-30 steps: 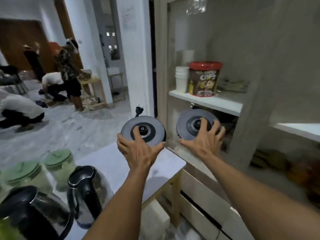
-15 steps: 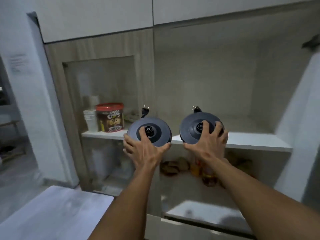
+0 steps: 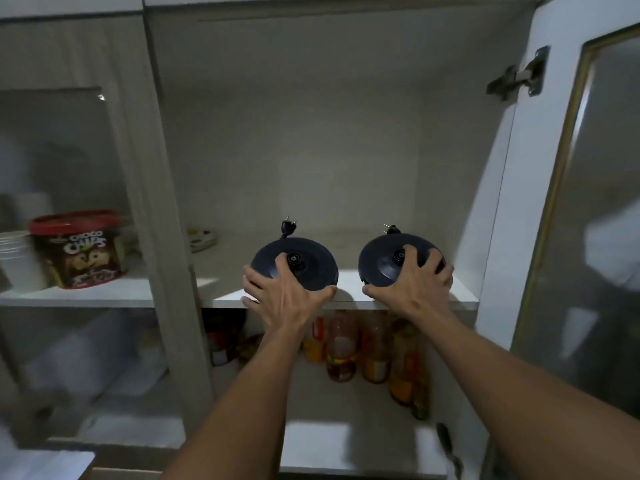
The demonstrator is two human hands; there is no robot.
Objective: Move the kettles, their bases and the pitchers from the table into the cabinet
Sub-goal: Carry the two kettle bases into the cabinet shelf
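Both hands reach into the open cabinet (image 3: 311,133), each grasping a dark round kettle base. The left hand (image 3: 284,299) clasps the left base (image 3: 304,258) by its near rim, and the right hand (image 3: 415,282) spreads its fingers over the right base (image 3: 384,261). Both bases sit tilted at the front edge of the shelf (image 3: 346,271), plugs poking up behind them. Bottles (image 3: 341,348) stand below the hands; a cereal tub (image 3: 78,249) sits left of them.

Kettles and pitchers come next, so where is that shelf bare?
Bare: the shelf behind both kettle bases, to the back wall, and the strip between left base and right base. A plate takes the back-left corner. Crowded: the lower shelf's bottles.
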